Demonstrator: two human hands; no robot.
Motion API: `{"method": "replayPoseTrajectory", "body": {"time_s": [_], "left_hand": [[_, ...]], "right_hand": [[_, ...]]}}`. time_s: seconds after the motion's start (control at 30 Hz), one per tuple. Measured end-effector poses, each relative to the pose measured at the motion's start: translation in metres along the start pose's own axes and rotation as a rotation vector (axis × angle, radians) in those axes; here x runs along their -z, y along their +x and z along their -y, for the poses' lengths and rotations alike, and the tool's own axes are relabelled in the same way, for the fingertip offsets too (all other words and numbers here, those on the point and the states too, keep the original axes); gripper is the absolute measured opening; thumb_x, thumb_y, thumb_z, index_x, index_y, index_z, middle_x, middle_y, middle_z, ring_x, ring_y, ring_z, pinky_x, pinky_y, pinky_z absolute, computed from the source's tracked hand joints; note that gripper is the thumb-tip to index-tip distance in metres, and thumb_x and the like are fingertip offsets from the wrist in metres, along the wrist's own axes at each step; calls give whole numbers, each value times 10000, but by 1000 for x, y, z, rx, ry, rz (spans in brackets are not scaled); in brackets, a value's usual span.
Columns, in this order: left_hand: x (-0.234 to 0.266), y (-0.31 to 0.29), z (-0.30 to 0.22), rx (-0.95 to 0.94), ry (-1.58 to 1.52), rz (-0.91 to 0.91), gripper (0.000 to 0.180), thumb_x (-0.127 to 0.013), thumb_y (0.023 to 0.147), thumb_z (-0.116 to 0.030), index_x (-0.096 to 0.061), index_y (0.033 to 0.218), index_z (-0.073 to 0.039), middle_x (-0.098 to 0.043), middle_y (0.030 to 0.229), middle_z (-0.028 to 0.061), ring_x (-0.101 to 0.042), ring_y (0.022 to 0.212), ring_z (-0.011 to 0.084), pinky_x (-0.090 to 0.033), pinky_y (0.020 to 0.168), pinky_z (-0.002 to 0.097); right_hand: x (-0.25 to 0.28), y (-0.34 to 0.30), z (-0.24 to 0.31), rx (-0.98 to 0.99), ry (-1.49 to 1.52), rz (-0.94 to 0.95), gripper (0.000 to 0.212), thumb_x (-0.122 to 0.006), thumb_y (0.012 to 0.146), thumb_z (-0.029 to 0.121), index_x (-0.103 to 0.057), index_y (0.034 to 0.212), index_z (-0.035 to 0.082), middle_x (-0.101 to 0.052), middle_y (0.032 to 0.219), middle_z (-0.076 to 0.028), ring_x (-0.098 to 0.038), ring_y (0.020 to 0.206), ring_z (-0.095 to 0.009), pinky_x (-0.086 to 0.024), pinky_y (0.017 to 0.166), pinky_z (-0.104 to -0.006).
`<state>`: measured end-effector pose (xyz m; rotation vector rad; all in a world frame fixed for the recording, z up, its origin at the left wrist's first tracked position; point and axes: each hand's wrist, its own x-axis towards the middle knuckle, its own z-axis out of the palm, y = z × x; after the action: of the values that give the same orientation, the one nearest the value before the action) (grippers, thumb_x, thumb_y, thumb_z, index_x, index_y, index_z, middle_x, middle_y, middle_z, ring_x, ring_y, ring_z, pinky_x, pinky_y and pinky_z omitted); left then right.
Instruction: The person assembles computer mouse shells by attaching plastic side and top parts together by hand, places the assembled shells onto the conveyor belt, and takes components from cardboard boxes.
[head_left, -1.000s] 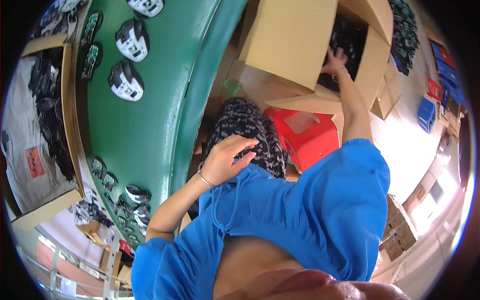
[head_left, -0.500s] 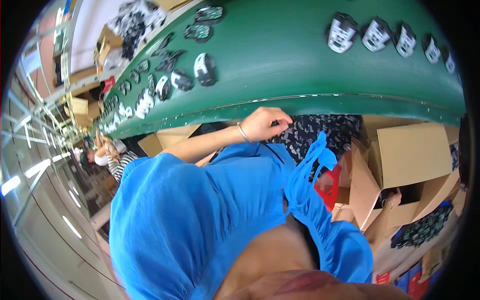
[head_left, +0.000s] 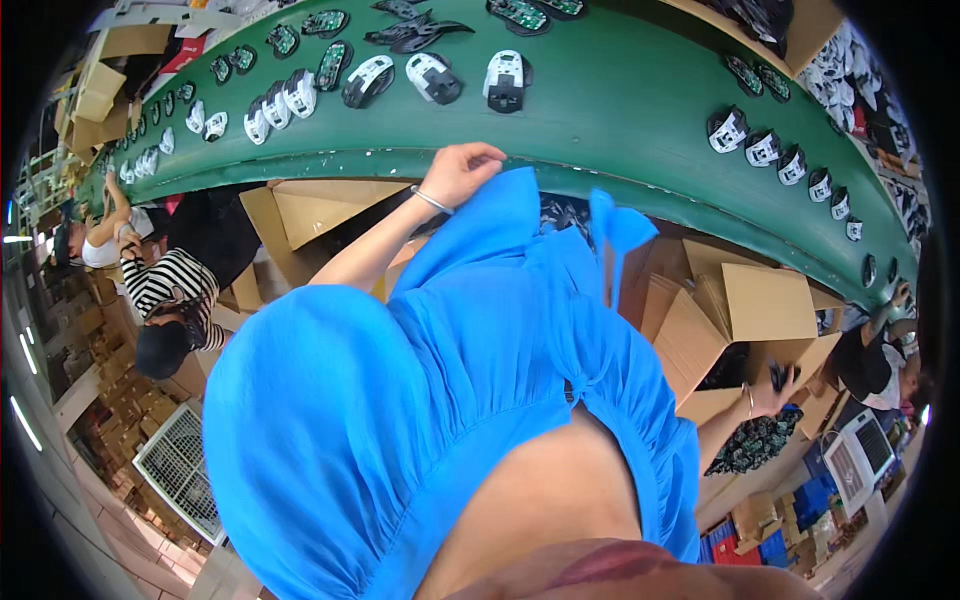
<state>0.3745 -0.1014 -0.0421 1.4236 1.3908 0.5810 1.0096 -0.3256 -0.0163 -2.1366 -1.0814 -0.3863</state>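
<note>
My left hand [head_left: 466,172], with a bracelet at the wrist, rests at the near edge of the green conveyor belt [head_left: 610,115]. Its fingers are loosely bent with a gap to the thumb, and nothing shows in them. Out to the right, my right hand [head_left: 768,398] grips a small black plastic part [head_left: 782,376] beside an open cardboard box [head_left: 770,305]. Beyond my left hand, half-assembled computer mice lie on the belt, among them a white-and-black one [head_left: 506,80]. Another mouse [head_left: 434,78] lies to its left, near black winged shells [head_left: 418,33].
More mice [head_left: 764,148] stand in a row on the right of the belt. Below my right hand is a heap of dark green parts [head_left: 755,440]. A person in stripes [head_left: 178,280] is at the left, another person [head_left: 870,365] at the far right. A cardboard box [head_left: 325,210] stands under the belt's edge.
My right hand has come out of the cardboard box and now shows a black plastic part. The view has turned and widened. My left hand stays by the belt's edge.
</note>
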Motion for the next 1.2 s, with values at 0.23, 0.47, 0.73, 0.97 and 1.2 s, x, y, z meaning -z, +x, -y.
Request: {"method": "replayPoseTrajectory", "body": {"time_s": [0.23,0.47,0.73,0.97,1.2], "left_hand": [[24,34,20,26,-86,-296,167,-613,830,-100,-667,971,-29,-676,808,59,-630,740,102,-501,684,251],[-32,118,11,-189,285,-726,503,-725,712,-224,-540,1127,-8,-576,1015,157,-569,942,301,-466,836,375],[-16,113,33,-50,669,-453,663,-699,587,-80,-492,1217,-69,-458,1174,214,-438,1084,395,-412,887,459],[9,67,26,-252,733,-500,496,-607,663,-65,-559,1152,-131,-480,1177,221,-433,1119,402,-380,917,453],[-4,89,3,615,444,-472,790,-592,716,-655,-449,1044,48,-577,1018,262,-588,917,438,-472,776,495]], "right_hand": [[-155,-38,304,508,194,488,529,-684,574,-29,-664,1064,169,-599,1129,-107,-573,1041,-274,-481,861,-355],[-337,-65,414,962,481,698,634,-590,636,-68,-590,1160,288,-539,1199,-122,-588,979,-295,-517,789,-377],[-331,-21,424,747,443,999,777,-584,690,-13,-366,1365,302,-463,1330,-101,-650,870,-282,-539,774,-356],[-327,-37,380,-149,502,1128,198,-668,780,153,-671,946,46,-680,791,-72,-667,663,-131,-524,633,-274],[-378,-33,457,163,24,1018,477,-671,717,491,-673,908,54,-679,867,-143,-660,807,-288,-514,705,-397]]}}
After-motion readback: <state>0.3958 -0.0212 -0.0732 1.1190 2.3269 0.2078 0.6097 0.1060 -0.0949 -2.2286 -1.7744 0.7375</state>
